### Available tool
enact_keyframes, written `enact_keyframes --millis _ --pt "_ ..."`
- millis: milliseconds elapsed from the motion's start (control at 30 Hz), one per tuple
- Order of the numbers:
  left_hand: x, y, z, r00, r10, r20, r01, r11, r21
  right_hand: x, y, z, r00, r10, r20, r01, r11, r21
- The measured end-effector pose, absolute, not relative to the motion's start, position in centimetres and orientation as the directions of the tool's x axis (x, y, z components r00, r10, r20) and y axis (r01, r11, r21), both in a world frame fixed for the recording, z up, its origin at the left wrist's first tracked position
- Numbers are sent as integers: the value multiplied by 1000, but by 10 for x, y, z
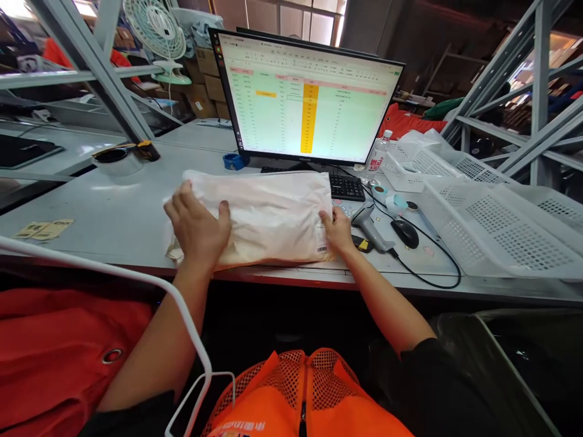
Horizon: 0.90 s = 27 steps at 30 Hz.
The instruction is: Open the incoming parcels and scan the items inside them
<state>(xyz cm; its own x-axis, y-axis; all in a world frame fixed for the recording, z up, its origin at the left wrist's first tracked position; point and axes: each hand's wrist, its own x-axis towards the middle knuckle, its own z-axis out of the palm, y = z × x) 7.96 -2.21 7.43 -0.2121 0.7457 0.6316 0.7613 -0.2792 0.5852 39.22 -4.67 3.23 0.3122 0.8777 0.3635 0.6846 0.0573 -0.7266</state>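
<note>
A white, soft, wrinkled package (268, 212) lies at the table's front edge, its long side running left to right. It carries a small barcode label (322, 241) near its lower right corner. What it contains cannot be seen. My left hand (200, 224) rests on its left end, fingers spread and thumb apart. At the right edge, my right hand (337, 229) grips the package with the thumb on top. A grey barcode scanner (371, 227) lies just right of that hand, its cable curling across the table.
Behind the package stand a monitor (300, 103) showing a spreadsheet and a partly covered black keyboard (347, 187). A mouse (405, 233), a plastic bottle (378, 156) and white perforated baskets (501, 224) are on the right. Blue tape (234, 161) lies behind; a white bar (136, 276) crosses the lower left.
</note>
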Motion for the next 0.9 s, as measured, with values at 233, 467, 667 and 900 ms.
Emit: enact_keyframes --millis 233,467,667,900 --pt "139 -82 105 51 666 744 697 -558 451 403 -39 48 184 935 304 850 4 -527" --pt "184 -81 69 529 648 548 523 -758 391 493 -83 59 374 834 406 880 -180 -439" --pt "201 -58 13 505 810 297 749 -582 316 508 -103 37 447 887 118 885 -419 -205" --pt "195 -65 2 459 862 218 795 -507 333 502 -91 67 506 863 -3 828 -487 -278"
